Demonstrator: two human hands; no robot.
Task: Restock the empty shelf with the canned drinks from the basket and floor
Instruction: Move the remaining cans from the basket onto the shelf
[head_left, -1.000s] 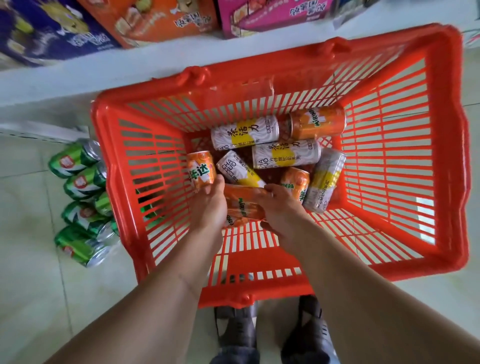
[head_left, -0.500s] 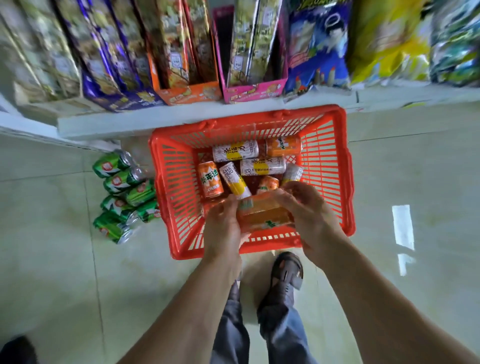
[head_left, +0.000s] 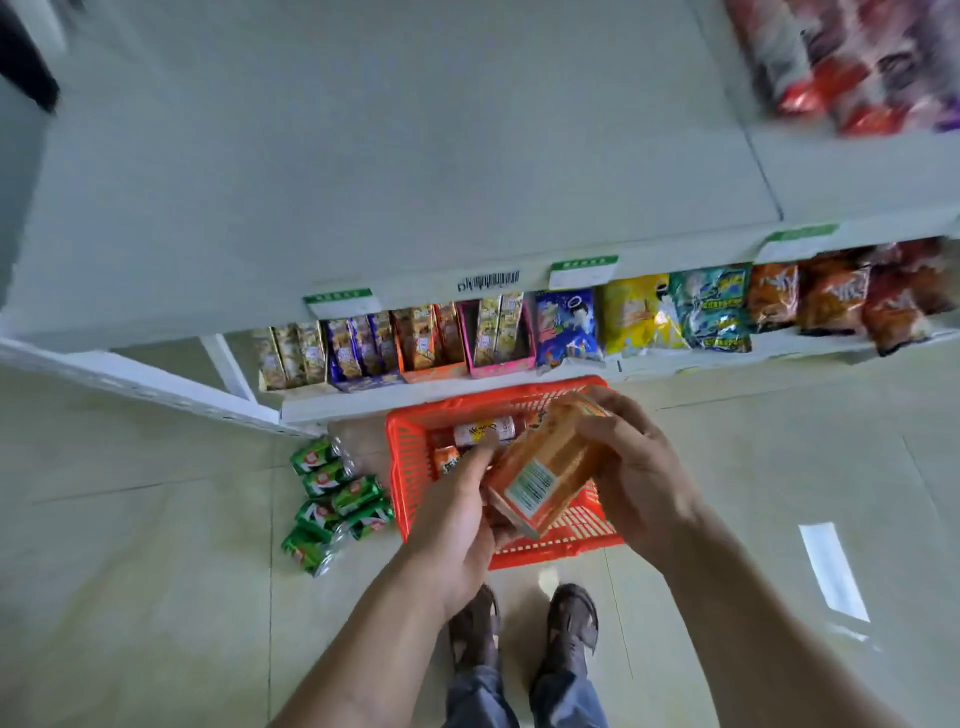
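Observation:
Orange cans (head_left: 545, 470) are held tilted between both hands, high above the red basket (head_left: 410, 467); how many I cannot tell. My left hand (head_left: 457, 525) grips their lower end and my right hand (head_left: 636, 470) wraps their upper side. Inside the basket, a white-and-yellow can (head_left: 483, 430) and another orange can (head_left: 445, 458) show; the rest are hidden behind my hands. Several green cans (head_left: 335, 493) lie on the floor left of the basket. The wide white empty shelf (head_left: 363, 182) spreads above the snack row.
Below the empty shelf, a lower shelf holds snack boxes (head_left: 395, 345) and chip bags (head_left: 711, 309). More bags (head_left: 852, 62) sit at the top right. A white shelf upright (head_left: 130, 382) slants at the left. My feet (head_left: 524, 621) stand on tiled floor behind the basket.
Both hands lifted the orange cans out of the basket and upward. The view rose from inside the basket, so the shelves and the empty shelf now show.

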